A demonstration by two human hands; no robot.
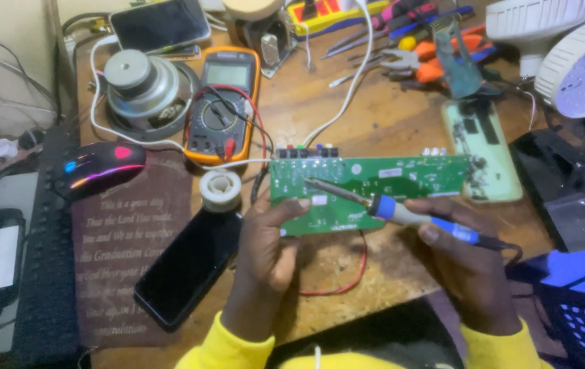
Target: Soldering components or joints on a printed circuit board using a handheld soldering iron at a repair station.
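The left hand (265,239) is gripping the lower left edge of a long green circuit board (374,188), thumb pressed on its face, holding it tilted above the wooden workbench (347,116). The right hand (467,260) is closed around the blue handle of a soldering iron (388,208), and the iron's tip is resting on or just over the left part of the board (the blur makes contact hard to confirm). A red wire (347,280) is looping out from under the board onto the bench.

As a judgement, the soldering is under way rather than finished: the iron is at the board, and no solder strand is showing in either hand, though a white spool of solder (221,188) is sitting just left of the board. An orange multimeter (224,102) with its probe leads is lying behind, near the board's left end, apparently unused just now. A black phone (186,266) is lying face up beside the left wrist.
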